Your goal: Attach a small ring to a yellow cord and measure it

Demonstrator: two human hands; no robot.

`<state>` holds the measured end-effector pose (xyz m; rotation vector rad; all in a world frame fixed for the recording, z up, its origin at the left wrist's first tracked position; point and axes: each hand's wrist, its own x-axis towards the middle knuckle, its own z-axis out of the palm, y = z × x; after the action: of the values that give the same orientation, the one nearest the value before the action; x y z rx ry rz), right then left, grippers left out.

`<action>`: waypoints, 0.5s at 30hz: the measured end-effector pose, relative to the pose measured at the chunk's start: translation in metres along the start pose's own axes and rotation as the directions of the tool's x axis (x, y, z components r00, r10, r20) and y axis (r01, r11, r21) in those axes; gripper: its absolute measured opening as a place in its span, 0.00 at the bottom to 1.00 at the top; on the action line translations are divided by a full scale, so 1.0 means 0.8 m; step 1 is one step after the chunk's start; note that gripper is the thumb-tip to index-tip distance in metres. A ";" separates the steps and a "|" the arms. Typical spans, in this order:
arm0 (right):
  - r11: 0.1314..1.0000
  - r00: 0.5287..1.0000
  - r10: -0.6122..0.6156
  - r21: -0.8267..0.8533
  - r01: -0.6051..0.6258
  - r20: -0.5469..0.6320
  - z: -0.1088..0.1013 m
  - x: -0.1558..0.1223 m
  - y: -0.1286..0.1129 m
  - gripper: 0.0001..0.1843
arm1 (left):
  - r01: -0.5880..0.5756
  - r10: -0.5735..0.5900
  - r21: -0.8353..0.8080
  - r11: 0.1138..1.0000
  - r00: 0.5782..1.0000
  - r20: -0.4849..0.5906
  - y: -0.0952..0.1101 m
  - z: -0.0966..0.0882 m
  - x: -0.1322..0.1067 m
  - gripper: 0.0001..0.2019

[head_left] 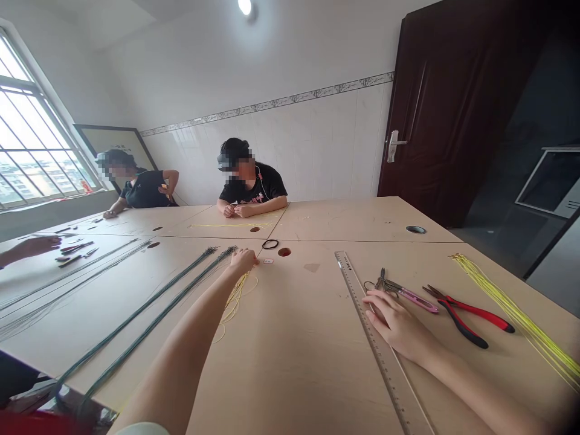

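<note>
Left arm reaching forward, left hand (243,261) at upper centre with yellow wires (236,299) just beneath, grip unclear, right hand (399,323) lying open, unclenched, beside steel ruler (385,374)

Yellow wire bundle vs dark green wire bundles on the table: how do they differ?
The yellow wire bundle is bright and loosely fanned; the dark green wire bundles are darker and tighter. The yellow is one bundle, right of the ruler; the dark green are two, left of the left hand. Both lie long and straight on the table.
</note>
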<state>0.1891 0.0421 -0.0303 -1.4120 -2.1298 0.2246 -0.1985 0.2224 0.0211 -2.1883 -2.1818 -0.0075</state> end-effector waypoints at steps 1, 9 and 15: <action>1.000 1.000 -0.003 -0.001 0.003 -0.003 0.000 0.000 0.000 0.11 | 0.004 -0.004 -0.008 1.000 1.000 0.004 -0.001 0.000 0.001 0.15; 1.000 1.000 -0.016 -0.014 0.016 -0.015 -0.001 0.001 -0.001 0.11 | 0.032 -0.030 -0.140 0.990 0.999 0.013 -0.001 -0.001 0.005 0.14; 1.000 0.999 -0.025 -0.016 0.025 -0.021 -0.001 0.000 0.002 0.11 | 0.029 -0.049 -0.275 0.961 0.997 -0.066 0.004 -0.040 0.006 0.14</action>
<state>0.1909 0.0426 -0.0307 -1.3900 -2.1353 0.1827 -0.1941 0.2256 0.0530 -2.2355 -2.3031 -0.4090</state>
